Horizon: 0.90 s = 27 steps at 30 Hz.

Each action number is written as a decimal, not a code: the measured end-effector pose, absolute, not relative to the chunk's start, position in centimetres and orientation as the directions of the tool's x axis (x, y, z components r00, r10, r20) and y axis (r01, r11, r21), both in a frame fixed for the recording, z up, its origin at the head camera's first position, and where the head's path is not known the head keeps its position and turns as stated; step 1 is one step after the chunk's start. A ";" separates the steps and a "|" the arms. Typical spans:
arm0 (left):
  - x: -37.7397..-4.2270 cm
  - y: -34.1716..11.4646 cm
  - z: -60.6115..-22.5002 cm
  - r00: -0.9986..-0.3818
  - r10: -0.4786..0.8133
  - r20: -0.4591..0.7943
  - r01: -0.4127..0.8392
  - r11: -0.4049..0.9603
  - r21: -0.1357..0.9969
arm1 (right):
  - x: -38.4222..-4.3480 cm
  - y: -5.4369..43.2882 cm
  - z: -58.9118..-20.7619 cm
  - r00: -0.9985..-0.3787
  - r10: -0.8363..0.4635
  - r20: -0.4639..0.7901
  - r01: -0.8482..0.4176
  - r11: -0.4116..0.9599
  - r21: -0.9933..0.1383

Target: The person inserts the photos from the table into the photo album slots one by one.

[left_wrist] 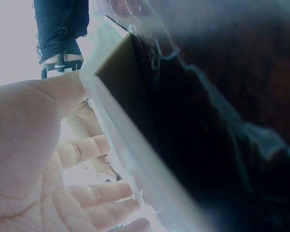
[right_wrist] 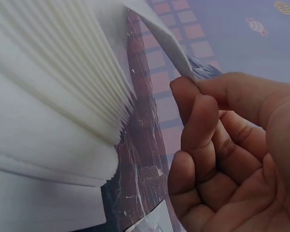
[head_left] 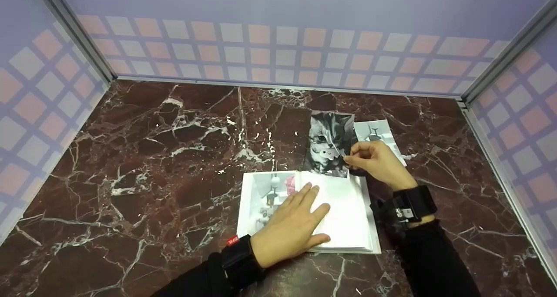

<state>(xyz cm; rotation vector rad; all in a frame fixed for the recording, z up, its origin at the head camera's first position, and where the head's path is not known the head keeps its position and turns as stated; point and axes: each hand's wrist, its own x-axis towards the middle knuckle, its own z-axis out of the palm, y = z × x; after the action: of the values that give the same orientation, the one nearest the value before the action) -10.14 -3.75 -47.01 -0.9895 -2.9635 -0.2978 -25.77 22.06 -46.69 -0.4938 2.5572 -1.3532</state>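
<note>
An open photo album (head_left: 343, 231) with white pages lies on the marbled table. My left hand (head_left: 289, 225) rests over its middle with straight, spread fingers, touching the pages. On the album's left page a picture (head_left: 272, 192) of a room with a hanging lamp shows. Between thumb and index finger, my right hand (head_left: 376, 162) pinches the right edge of a black-and-white cat photo (head_left: 324, 129). The photo's lower edge overlaps the top of the blank right page. In the right wrist view, the photo's pale back (right_wrist: 169, 43) bends up from the pinching fingertips, beside the album's fanned pages (right_wrist: 63, 92).
Just right of the cat photo, another small picture (head_left: 385, 131) lies flat on the table, partly behind my right hand. Checkered panels (head_left: 287, 53) wall the table (head_left: 143, 157) at the back and both sides. Black straps sit around both wrists.
</note>
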 end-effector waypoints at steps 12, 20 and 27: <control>-10.2 -3.8 -47.0 -0.798 0.601 0.046 0.598 0.781 0.182 | -25.9 22.1 -46.8 -0.905 -0.425 0.022 -0.261 0.511 -0.819; -10.2 -3.7 -46.8 -0.796 0.604 0.035 0.601 0.781 0.171 | -25.6 22.0 -46.5 -0.912 -0.407 0.057 -0.282 0.518 -0.808; -10.1 -3.7 -46.7 -0.795 0.606 0.024 0.600 0.781 0.173 | -25.8 22.0 -46.5 -0.899 -0.435 0.050 -0.285 0.494 -0.822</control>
<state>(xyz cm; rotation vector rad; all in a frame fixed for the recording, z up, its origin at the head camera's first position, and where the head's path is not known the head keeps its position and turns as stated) -10.13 -3.73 -46.67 -1.0141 -2.9956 -0.2727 -25.77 21.97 -46.46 -0.6248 2.5693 -1.3670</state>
